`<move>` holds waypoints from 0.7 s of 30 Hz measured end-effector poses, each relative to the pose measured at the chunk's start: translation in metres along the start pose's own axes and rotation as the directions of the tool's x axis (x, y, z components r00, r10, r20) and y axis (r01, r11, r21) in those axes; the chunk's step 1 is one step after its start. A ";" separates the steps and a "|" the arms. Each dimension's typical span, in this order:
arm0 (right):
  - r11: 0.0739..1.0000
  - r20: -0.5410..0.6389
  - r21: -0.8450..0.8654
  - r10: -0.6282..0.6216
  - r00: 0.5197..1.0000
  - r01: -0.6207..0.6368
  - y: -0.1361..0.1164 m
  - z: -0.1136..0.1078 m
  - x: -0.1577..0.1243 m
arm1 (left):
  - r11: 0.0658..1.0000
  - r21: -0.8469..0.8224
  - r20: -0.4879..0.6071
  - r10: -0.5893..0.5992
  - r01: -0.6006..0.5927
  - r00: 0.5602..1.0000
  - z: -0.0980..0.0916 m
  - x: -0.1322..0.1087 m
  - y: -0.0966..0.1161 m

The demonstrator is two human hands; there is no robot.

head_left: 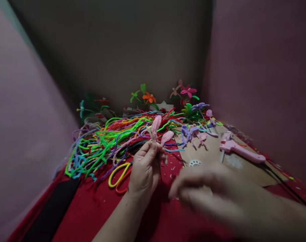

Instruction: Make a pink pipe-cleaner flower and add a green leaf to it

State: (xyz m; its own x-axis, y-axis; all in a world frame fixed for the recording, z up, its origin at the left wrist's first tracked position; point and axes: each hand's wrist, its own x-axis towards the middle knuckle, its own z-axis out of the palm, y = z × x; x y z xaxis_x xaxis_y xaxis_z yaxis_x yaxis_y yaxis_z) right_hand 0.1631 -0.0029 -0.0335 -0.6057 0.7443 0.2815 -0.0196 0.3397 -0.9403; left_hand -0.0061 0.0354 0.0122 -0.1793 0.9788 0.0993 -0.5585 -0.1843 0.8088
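Observation:
My left hand (145,168) is closed in a pinch on the stem of a pink pipe-cleaner flower (160,131), holding it upright above the red cloth (92,208). Two pink petal loops stick up from my fingers. My right hand (205,188) hovers low to the right of the left hand, smeared by motion, so its fingers cannot be read. It lies just in front of the brown cardboard sheet (243,164).
A big tangle of coloured pipe cleaners (107,141) lies at the left. Yellow and orange scissors (119,176) rest beside my left hand. A pink glue gun (239,149) lies on the cardboard. Finished flowers (188,92) stand along the back wall. Pink walls close both sides.

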 end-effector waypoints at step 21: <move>0.793 -0.085 0.610 0.077 0.993 -0.009 -0.014 -0.060 0.093 | 0.973 0.107 0.017 -0.206 0.203 0.978 0.000 -0.004 -0.003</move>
State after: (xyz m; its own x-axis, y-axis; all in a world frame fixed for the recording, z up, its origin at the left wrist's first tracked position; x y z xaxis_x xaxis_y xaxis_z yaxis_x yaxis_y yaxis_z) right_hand 0.1554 0.0960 0.0173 -0.5353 0.8145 0.2238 -0.4951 -0.0879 -0.8644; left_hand -0.0033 0.0324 0.0095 -0.0469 0.9971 -0.0596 -0.4930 0.0288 0.8695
